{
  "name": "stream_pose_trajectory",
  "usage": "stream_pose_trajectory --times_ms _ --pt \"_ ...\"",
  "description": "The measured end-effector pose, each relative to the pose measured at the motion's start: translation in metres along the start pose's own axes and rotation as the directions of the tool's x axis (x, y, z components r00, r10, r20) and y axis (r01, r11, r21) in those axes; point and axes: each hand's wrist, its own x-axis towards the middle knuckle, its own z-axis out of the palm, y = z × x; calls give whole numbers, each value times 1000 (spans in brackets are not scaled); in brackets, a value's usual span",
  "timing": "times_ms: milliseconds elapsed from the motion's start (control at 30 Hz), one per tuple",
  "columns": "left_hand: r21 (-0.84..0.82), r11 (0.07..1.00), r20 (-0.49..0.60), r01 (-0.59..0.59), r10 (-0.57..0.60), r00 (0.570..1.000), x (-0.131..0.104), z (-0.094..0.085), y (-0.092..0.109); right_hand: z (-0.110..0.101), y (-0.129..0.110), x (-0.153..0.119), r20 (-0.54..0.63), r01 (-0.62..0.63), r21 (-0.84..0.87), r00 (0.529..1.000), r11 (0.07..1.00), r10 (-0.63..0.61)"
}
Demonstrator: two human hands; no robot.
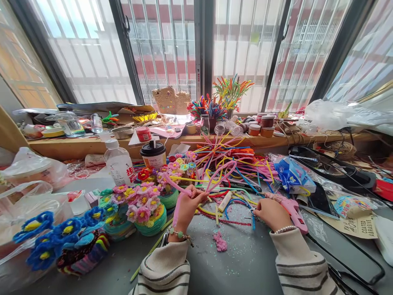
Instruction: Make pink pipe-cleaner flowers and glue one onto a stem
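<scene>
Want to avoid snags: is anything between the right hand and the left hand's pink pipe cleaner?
Yes: a blue pipe cleaner, among others, and a white stick lie on the table between the left hand and right hand.

"COATED ABRASIVE" on a beige sheet (353, 226), unclear red characters on a bottle (118, 163), cup (153, 155) print illegible

Left hand (190, 205) pinched, right hand (272, 214) curled, well apart
</scene>
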Motion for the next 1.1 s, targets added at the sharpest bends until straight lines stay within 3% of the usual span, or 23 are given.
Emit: stream_pose_trajectory --times_ms 333,600,700,833,933,1100 --pt "38 999 24 -32 31 999 3 -2 -3 -3 -9 2 24 -29 -61 999 998 30" --pt "45 999 -21 -18 19 1000 3 -3 -3 -3 -9 5 -1 -40 40 999 998 40" --pt "64 998 -59 -7 11 998 2 -3 0 -5 -12 5 -79 -7 177 997 984 21" --pt "63 998 -88 2 4 996 1 -2 1 -11 -18 2 -232 108 457 973 883 2" --pt "41 999 -69 4 -2 998 1 -2 0 -16 -23 -2 -223 163 615 974 772 -29" --pt "33 999 -67 3 -1 998 0 -1 1 -19 -31 -8 -135 124 798 991 589 -26"
